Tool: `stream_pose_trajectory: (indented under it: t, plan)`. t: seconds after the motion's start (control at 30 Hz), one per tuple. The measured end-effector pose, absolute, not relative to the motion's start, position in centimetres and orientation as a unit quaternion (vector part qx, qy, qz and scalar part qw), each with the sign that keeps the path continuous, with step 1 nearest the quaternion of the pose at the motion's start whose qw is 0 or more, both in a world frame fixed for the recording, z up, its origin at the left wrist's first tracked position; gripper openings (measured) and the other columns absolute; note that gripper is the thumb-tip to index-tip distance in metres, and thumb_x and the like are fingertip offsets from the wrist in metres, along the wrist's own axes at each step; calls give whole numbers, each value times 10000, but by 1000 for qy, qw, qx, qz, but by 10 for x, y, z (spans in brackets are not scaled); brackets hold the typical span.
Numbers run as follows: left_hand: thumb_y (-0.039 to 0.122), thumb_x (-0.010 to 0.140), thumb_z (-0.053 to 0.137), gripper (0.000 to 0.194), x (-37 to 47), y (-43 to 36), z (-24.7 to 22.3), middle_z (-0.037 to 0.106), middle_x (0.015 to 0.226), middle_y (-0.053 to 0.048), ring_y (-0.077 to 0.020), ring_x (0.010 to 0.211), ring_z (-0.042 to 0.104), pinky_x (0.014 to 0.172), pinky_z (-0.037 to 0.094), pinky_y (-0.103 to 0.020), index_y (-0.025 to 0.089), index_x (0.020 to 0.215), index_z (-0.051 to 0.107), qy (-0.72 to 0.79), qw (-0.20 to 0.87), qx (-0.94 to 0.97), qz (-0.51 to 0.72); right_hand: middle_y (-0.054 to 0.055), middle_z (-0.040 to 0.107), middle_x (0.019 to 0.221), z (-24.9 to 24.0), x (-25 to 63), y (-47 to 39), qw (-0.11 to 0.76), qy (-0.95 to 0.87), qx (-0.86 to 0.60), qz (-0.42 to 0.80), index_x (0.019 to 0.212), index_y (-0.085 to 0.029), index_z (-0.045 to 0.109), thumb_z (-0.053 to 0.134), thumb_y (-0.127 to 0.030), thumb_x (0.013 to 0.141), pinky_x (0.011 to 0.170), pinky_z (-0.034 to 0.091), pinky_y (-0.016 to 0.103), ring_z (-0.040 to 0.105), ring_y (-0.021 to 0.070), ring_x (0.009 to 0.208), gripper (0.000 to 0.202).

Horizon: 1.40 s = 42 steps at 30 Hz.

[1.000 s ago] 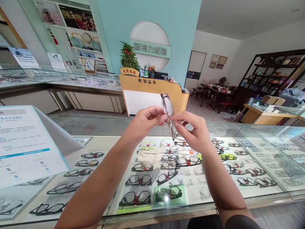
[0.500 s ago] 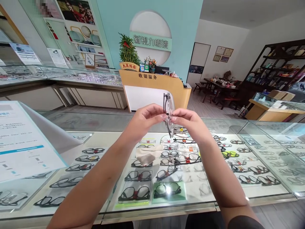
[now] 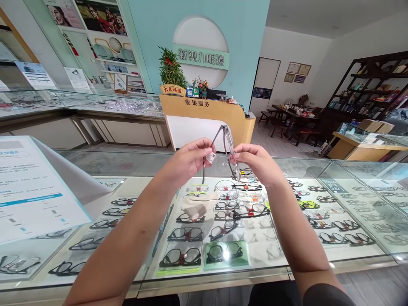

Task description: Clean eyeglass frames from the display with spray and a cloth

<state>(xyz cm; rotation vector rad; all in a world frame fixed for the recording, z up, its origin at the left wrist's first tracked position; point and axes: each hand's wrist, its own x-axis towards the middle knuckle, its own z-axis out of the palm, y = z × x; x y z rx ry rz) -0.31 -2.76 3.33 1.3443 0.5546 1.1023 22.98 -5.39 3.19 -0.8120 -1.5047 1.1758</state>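
A pair of eyeglasses with clear lenses is held up edge-on over the glass counter. My right hand pinches the front of the frame between thumb and fingers. One temple swings out to the left, and my left hand is closed on it, with a small white tag at its fingertips. Beneath the hands, a beige cloth lies on the counter top. Several dark-framed glasses sit in rows around and below it.
The glass display counter spans the front, full of eyeglasses. A white printed sign stands on it at the left. Beyond are a wooden cashier desk, more display cases at the left, and a dark table at the back right.
One temple of the eyeglasses has been unfolded to the left. My left hand has moved slightly left with it, and the white tag now shows. My right hand still holds the front.
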Motion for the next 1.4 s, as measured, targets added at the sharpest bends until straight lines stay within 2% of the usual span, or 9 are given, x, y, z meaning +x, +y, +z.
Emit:
stream_pose_trajectory:
  t: [0.33,0.47,0.57,0.67,0.77,0.93,1.1,1.23,1.4]
  plan:
    - [373,732,932,295,-41,-9,43,422,654,16,-110,581,362,540,273,-270,189,883,758,281,630,607,394,-21,761,773,39,252,-59,446,-684,-392,423,775,-239,748,729,-215,827,776,497,325,657,159,766,60]
    - [446,743,947,351,-45,-6,43,492,682,-3,-122,584,403,546,350,-277,213,955,793,272,657,587,386,-22,758,776,38,253,-58,424,-697,-393,424,767,-233,749,699,-204,845,778,488,325,644,157,765,97]
    - [504,783,901,372,-42,-2,42,606,748,-32,-133,595,458,591,439,-301,222,998,790,229,698,509,449,-18,780,839,37,252,-56,471,-671,-361,445,823,-239,768,762,-269,872,900,515,354,687,171,843,58]
    - [425,795,879,317,-36,2,38,712,886,-53,-142,670,542,656,483,-301,217,1011,777,214,705,459,496,-19,779,867,35,250,-53,526,-639,-320,461,862,-254,777,813,-320,880,978,513,366,700,174,892,77]
    - [397,782,905,314,-26,-1,32,722,899,-46,-154,748,594,696,474,-288,203,994,778,255,638,530,497,-8,781,907,32,245,-50,556,-625,-303,457,872,-264,778,833,-365,880,1018,521,379,706,186,940,115]
    - [521,947,794,355,0,-27,22,686,888,-26,-172,804,587,781,483,-305,229,1150,794,301,453,700,463,4,773,987,23,232,-46,549,-635,-291,460,867,-268,756,845,-433,886,1052,541,403,709,201,992,188]
    - [555,966,774,355,11,-37,18,602,811,9,-154,707,499,651,390,-289,240,1124,730,296,418,711,481,-8,745,994,17,221,-45,550,-627,-259,487,899,-272,753,864,-421,896,1038,541,359,688,177,1014,186]
    - [592,1000,722,362,11,-31,16,596,789,13,-143,655,428,636,335,-303,235,998,661,290,421,705,492,-18,713,970,17,217,-47,552,-612,-256,506,879,-266,726,899,-423,867,1005,538,340,662,163,969,234]
    - [627,1032,655,403,11,-28,14,517,655,47,-145,618,438,637,342,-302,237,946,599,309,426,696,488,1,737,989,18,214,-48,555,-615,-259,497,848,-270,682,903,-500,843,1011,550,376,694,201,1036,319]
